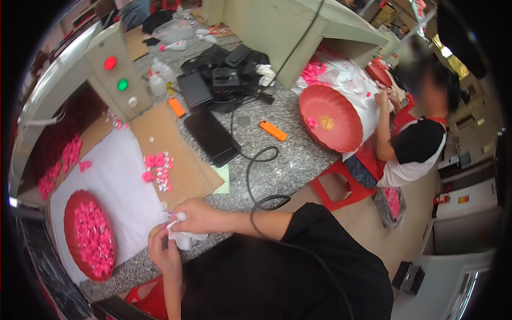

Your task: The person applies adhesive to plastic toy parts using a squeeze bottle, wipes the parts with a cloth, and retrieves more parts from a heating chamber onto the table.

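My right hand (198, 215) closes around a crumpled white cloth (186, 240), with a small rounded white piece (181, 216) showing between its fingers. Facing it, my left hand (164, 249) is bent into a pinch at the cloth's edge; any small item between its fingertips is hidden. Both hands are over the near edge of the granite-patterned table (288, 176). Beyond them, a cluster of small pink pieces (159, 169) lies on brown cardboard (186, 178). To the left, a red scalloped bowl (69, 229) full of pink pieces rests on a white sheet (125, 197).
A black phone (210, 137), two orange objects (273, 130) and white squeeze bottles (157, 82) lie farther back. A black cable (249, 181) loops across the table. Another red bowl (346, 117) sits near a co-worker (416, 138) at right. A panel carries red and green buttons (122, 85).
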`<state>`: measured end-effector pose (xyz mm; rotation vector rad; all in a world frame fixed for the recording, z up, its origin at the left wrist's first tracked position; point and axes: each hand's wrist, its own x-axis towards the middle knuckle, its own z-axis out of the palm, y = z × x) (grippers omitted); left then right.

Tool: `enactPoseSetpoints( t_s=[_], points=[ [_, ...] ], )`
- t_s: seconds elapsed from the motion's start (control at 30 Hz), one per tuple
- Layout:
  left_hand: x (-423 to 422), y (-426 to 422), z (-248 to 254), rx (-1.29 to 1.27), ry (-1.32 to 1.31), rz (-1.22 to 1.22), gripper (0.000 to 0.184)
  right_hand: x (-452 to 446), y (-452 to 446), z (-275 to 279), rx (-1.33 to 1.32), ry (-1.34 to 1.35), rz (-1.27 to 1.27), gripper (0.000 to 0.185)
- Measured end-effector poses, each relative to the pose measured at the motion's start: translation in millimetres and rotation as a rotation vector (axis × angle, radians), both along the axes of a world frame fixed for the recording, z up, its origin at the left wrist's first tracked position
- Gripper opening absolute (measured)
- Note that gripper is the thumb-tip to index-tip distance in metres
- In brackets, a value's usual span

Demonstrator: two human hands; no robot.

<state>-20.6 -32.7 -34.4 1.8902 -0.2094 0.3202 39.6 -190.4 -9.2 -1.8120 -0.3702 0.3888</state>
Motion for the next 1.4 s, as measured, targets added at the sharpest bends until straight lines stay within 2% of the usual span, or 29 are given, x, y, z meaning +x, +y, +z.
enactPoseSetpoints(
  t_s=[0.1,0.17,0.2,0.3,0.37,0.43,0.47,0.5,0.53,0.57,0.6,0.63,0.73,0.77,0.8,0.83,0.87,0.9,0.93,1.03,1.1,1.17,1.2,1.3,1.4],
  points=[
    [2,-4,1,0.006,0.029,0.074,0.019,3,-2,0,0.047,0.006,-0.001,0.022],
    [-1,-9,4,-0.04,0.059,0.12,0.018,5,-3,0,0.109,0.144,0.045,0.02],
    [-2,-10,7,0.052,0.059,0.119,0.019,5,-1,-2,0.186,0.15,0.026,0.02],
    [-1,-11,7,0.074,0.061,0.117,0.02,6,0,-4,0.074,0.091,0.034,0.02],
    [1,-7,1,0.085,0.059,0.104,0.02,7,-4,-3,0.132,0.126,0.005,0.022],
    [5,-9,3,-0.105,0.039,0.146,0.019,8,-13,5,0.187,0.166,-0.021,0.023],
    [3,-10,7,-0.21,0.087,0.182,0.018,9,-21,10,0.11,0.112,-0.022,0.027],
    [5,-8,9,-0.21,0.085,0.184,0.018,10,-29,18,0.033,0.059,-0.023,0.031],
    [6,-5,10,-0.286,0.118,0.21,0.018,11,-36,26,-0.162,-0.008,0.026,0.033],
    [6,-4,11,-0.363,0.151,0.237,0.017,10,-41,27,-0.164,-0.003,0.031,0.033],
    [7,-9,20,-0.43,0.218,0.301,0.016,8,-43,26,-0.217,-0.172,-0.008,0.032],
    [11,-6,18,-0.488,0.231,0.236,0.015,6,-44,25,-0.262,-0.339,-0.032,0.031],
    [12,-3,23,-0.724,0.298,0.126,0.015,11,-49,29,-0.098,-0.29,0.036,0.028],
    [13,-2,22,-0.796,0.312,0.073,0.016,12,-47,20,-0.001,-0.19,-0.094,0.022],
    [12,-1,21,-0.856,0.336,0.045,0.016,14,-48,37,0.026,0.013,-0.197,0.016],
    [11,1,21,-0.919,0.357,-0.002,0.017,23,-52,20,0.02,-0.083,-0.289,0.013],
    [10,2,23,-0.927,0.374,0.006,0.018,26,-56,37,-0.038,-0.059,-0.325,0.011],
    [10,1,23,-0.939,0.397,-0.005,0.018,34,-59,22,-0.041,-0.152,-0.384,0.01],
    [11,3,25,-0.941,0.389,0.025,0.018,37,-59,27,-0.047,-0.073,-0.424,0.013],
    [15,0,25,-0.986,0.441,-0.045,0.018,46,-50,20,-0.093,-0.088,-0.342,0.014],
    [18,-2,26,-0.917,0.384,-0.029,0.017,48,-36,19,-0.119,-0.174,-0.306,0.016],
    [19,-2,27,-0.911,0.396,-0.031,0.016,49,-20,27,-0.351,-0.243,-0.261,0.02],
    [20,-1,28,-0.898,0.411,-0.032,0.016,51,-13,30,-0.463,-0.168,-0.244,0.023],
    [20,1,24,-0.895,0.417,-0.056,0.016,50,-5,31,-0.566,-0.332,-0.155,0.021],
    [23,3,25,-0.944,0.437,-0.072,0.015,53,-5,18,-0.492,-0.418,-0.108,0.016]
  ],
)
